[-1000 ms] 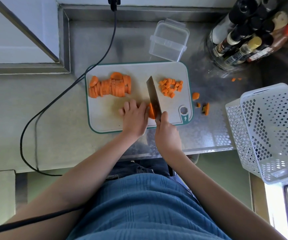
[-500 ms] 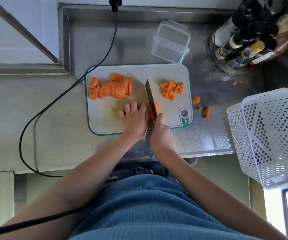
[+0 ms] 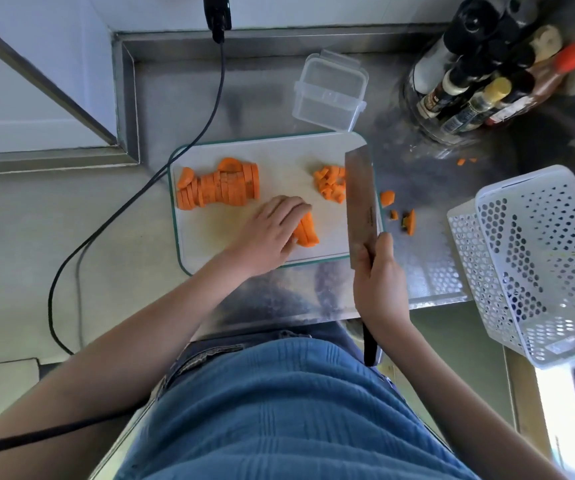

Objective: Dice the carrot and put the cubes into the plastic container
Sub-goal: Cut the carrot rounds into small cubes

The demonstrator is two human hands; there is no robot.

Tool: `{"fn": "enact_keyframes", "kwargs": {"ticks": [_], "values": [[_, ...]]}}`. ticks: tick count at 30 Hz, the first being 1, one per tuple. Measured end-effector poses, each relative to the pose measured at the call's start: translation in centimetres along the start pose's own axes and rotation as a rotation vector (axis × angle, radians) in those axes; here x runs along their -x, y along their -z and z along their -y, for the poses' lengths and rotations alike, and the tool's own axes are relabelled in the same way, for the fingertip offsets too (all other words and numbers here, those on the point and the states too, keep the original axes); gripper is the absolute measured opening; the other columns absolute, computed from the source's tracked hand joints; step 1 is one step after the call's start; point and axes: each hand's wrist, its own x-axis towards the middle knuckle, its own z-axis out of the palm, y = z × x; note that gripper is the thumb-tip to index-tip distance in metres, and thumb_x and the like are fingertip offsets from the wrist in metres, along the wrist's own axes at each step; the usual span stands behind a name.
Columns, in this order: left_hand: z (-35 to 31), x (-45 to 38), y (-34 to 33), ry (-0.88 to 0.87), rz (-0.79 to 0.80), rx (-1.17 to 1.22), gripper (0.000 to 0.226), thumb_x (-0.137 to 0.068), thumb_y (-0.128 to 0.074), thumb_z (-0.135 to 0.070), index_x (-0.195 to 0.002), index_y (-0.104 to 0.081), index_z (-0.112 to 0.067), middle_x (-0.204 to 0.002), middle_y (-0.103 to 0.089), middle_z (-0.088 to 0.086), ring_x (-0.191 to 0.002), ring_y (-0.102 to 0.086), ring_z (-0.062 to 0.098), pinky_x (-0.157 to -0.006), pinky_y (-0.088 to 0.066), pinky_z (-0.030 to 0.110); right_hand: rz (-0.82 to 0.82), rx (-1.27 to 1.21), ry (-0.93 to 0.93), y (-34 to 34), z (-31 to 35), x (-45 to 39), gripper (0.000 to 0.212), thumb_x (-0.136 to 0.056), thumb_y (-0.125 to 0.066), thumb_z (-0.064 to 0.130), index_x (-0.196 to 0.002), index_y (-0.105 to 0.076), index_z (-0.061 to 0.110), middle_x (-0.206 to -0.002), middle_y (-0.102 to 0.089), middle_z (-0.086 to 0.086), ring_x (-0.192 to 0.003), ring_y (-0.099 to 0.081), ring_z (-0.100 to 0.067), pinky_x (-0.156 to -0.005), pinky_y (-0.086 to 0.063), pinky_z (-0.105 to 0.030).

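On the white cutting board [image 3: 279,150] a row of carrot slices [image 3: 218,185] lies at the left and a heap of carrot cubes [image 3: 329,183] at the right. My left hand [image 3: 268,233] presses on a few carrot strips [image 3: 307,230] near the board's front. My right hand [image 3: 378,282] grips the cleaver [image 3: 360,199], its blade raised flat over the board's right edge, beside the cubes. The clear plastic container [image 3: 329,91] stands empty behind the board.
Stray carrot bits [image 3: 400,213] lie on the steel counter right of the board. A white perforated basket [image 3: 535,258] sits at the right edge, a rack of bottles [image 3: 480,71] at the back right. A black cable [image 3: 133,192] runs across the left.
The cleaver has lifted off the carrot and swung right, its blade turned flat. My left hand stays on the strips, which now show uncovered.
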Motion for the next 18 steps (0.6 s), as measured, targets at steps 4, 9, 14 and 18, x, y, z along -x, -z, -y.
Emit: {"fn": "enact_keyframes", "kwargs": {"ticks": [4,9,14,18], "values": [[1.7,-3.3,0.6,-0.261,0.372,-0.018,0.054,-0.078,-0.07,-0.021,-0.129,-0.054,-0.008,-0.136,-0.051,0.009,-0.129,-0.041,0.028,-0.108,-0.031,0.038,-0.019,-0.017,-0.07,0.3,-1.4,0.2,0.019,-0.102,-0.034,0.023,-0.088,-0.031,0.01,-0.065,-0.049,-0.006,-0.052,-0.042,-0.024,-0.045,-0.024,-0.028],[1.8,-4.8,1.1,-0.326,0.455,-0.011,0.042,-0.075,-0.075,-0.022,-0.11,-0.061,-0.004,-0.112,-0.06,0.012,-0.109,-0.053,0.032,-0.096,-0.041,0.039,-0.017,-0.01,-0.097,0.2,-2.0,0.4,0.021,-0.101,-0.035,0.024,-0.088,-0.031,0.009,-0.063,-0.047,-0.006,-0.051,-0.042,-0.026,-0.045,-0.024,-0.029],[2.0,-4.4,1.2,-0.352,0.381,-0.016,0.04,-0.073,-0.077,-0.026,-0.102,-0.062,-0.002,-0.104,-0.061,0.013,-0.101,-0.055,0.031,-0.087,-0.047,0.038,0.01,-0.013,-0.105,0.0,-2.2,0.3,0.02,-0.101,-0.035,0.024,-0.089,-0.031,0.009,-0.064,-0.047,-0.006,-0.052,-0.041,-0.026,-0.045,-0.024,-0.029],[2.1,-3.8,1.6,-0.301,0.412,-0.011,0.043,-0.077,-0.074,-0.032,-0.104,-0.061,-0.001,-0.103,-0.061,0.013,-0.102,-0.053,0.031,-0.089,-0.044,0.038,0.036,-0.03,-0.099,0.0,-2.3,0.0,0.019,-0.101,-0.035,0.023,-0.09,-0.031,0.009,-0.066,-0.047,-0.005,-0.051,-0.04,-0.024,-0.045,-0.025,-0.028]]}}
